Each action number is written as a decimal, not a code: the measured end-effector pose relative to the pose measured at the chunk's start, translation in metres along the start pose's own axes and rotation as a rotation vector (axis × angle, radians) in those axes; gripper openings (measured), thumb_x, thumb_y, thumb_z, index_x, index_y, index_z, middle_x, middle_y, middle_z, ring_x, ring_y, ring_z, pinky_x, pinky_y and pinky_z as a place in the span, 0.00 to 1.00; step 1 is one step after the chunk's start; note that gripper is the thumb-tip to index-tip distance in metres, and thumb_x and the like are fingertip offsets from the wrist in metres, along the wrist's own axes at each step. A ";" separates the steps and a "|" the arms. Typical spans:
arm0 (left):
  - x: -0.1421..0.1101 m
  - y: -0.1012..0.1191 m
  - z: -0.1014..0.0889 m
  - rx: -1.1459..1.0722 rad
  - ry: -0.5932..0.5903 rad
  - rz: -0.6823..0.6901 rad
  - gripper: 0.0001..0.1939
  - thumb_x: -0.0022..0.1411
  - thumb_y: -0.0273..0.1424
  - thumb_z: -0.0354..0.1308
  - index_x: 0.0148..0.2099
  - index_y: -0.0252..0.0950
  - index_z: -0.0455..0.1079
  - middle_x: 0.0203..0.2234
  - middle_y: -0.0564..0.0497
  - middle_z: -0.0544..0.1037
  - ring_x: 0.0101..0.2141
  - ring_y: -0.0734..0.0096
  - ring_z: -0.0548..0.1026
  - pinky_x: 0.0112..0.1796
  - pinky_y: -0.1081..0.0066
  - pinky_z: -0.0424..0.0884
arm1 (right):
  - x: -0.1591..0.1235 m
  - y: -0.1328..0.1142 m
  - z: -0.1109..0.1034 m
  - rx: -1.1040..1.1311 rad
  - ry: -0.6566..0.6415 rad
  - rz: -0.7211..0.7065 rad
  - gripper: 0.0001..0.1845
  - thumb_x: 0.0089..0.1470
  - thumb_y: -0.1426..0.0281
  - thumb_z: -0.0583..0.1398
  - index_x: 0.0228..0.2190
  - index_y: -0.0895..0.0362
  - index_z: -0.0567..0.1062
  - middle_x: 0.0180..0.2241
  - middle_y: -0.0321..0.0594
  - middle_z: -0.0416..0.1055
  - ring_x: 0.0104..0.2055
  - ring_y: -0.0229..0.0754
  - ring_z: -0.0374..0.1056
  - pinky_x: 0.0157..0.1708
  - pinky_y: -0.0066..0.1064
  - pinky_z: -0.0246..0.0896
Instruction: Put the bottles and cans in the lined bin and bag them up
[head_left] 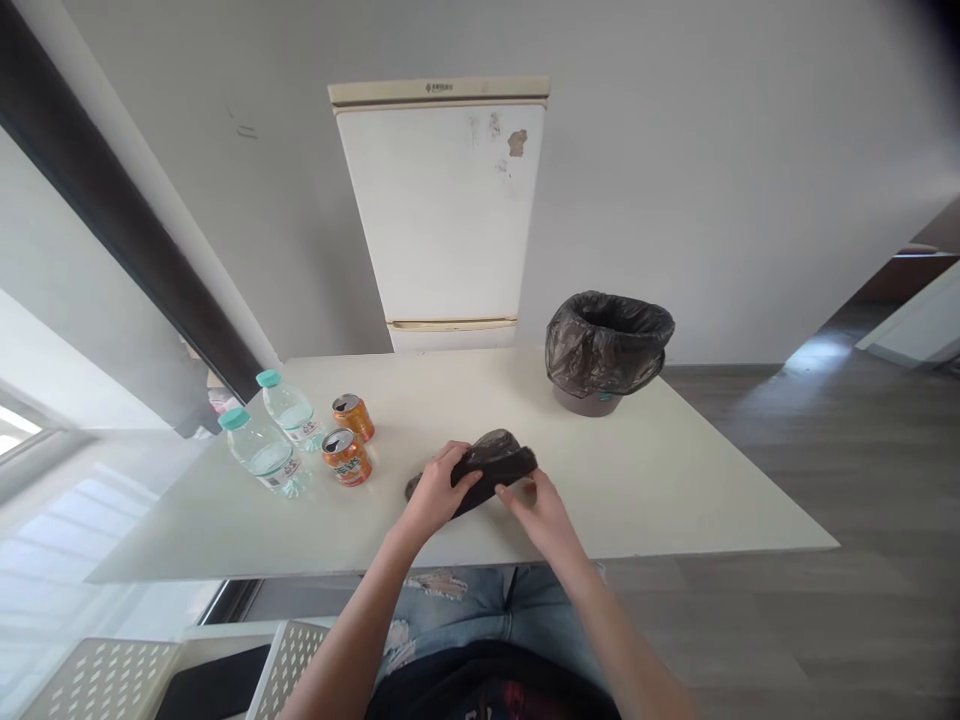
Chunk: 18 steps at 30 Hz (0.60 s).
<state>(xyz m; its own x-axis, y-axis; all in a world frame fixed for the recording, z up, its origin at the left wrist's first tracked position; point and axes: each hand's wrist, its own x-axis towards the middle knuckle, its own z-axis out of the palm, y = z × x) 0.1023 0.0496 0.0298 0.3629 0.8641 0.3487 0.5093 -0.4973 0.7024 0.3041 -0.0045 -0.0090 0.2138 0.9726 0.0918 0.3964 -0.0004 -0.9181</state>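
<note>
A roll of black plastic garbage bags (495, 468) is held just above the near middle of the white table. My left hand (442, 488) grips its left part, thumb on the near side and fingers behind. At the right end, my right hand (538, 508) pinches the roll between thumb and fingers. A loose, see-through flap of the plastic stands up along the far side of the roll, and another bit pokes out left of my left hand. Parts of the fingers are hidden behind the roll.
Two clear bottles with green caps (271, 452) (291, 405) stand at the table's left, beside two orange soda cans (348, 462) (354, 415). A trash bin (589, 402) lined with a black bag (600, 350) stands at the back right. Behind the table (660, 490) is a white refrigerator (450, 220).
</note>
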 end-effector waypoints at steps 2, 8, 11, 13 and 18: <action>0.001 0.004 0.002 -0.083 0.096 0.084 0.11 0.68 0.29 0.59 0.52 0.40 0.72 0.44 0.48 0.81 0.46 0.63 0.79 0.49 0.62 0.74 | 0.008 -0.009 -0.003 0.226 -0.070 -0.030 0.32 0.57 0.50 0.66 0.57 0.55 0.75 0.53 0.51 0.77 0.54 0.58 0.73 0.49 0.49 0.72; -0.020 0.003 -0.007 -0.058 0.162 0.425 0.10 0.65 0.20 0.52 0.34 0.41 0.65 0.42 0.49 0.85 0.51 0.63 0.80 0.65 0.48 0.61 | 0.002 -0.014 -0.021 0.065 0.055 -0.632 0.13 0.66 0.60 0.59 0.42 0.48 0.84 0.49 0.44 0.82 0.55 0.53 0.74 0.58 0.51 0.67; -0.049 -0.004 -0.014 0.057 0.042 0.283 0.14 0.60 0.17 0.49 0.39 0.41 0.69 0.48 0.47 0.84 0.58 0.62 0.77 0.67 0.47 0.57 | -0.015 -0.006 -0.033 -0.299 -0.146 -0.729 0.20 0.71 0.65 0.52 0.48 0.45 0.83 0.55 0.41 0.80 0.62 0.53 0.71 0.62 0.54 0.62; -0.067 -0.008 -0.016 0.164 -0.048 0.200 0.25 0.55 0.14 0.46 0.49 0.42 0.73 0.51 0.47 0.83 0.61 0.63 0.75 0.69 0.46 0.53 | -0.024 0.000 -0.037 -0.447 -0.318 -0.764 0.23 0.72 0.69 0.48 0.53 0.46 0.81 0.61 0.39 0.75 0.67 0.50 0.66 0.65 0.55 0.59; -0.089 -0.014 -0.016 0.362 -0.205 0.123 0.31 0.59 0.15 0.49 0.57 0.46 0.76 0.59 0.47 0.78 0.62 0.62 0.73 0.70 0.45 0.51 | -0.030 0.008 -0.033 -0.438 -0.452 -0.839 0.24 0.68 0.78 0.48 0.50 0.51 0.80 0.60 0.40 0.75 0.70 0.46 0.63 0.68 0.53 0.56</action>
<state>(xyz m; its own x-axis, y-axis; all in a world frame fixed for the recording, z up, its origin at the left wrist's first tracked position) 0.0503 -0.0193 -0.0009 0.5666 0.7819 0.2599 0.6805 -0.6219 0.3873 0.3300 -0.0415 -0.0069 -0.5966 0.6962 0.3993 0.5710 0.7178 -0.3984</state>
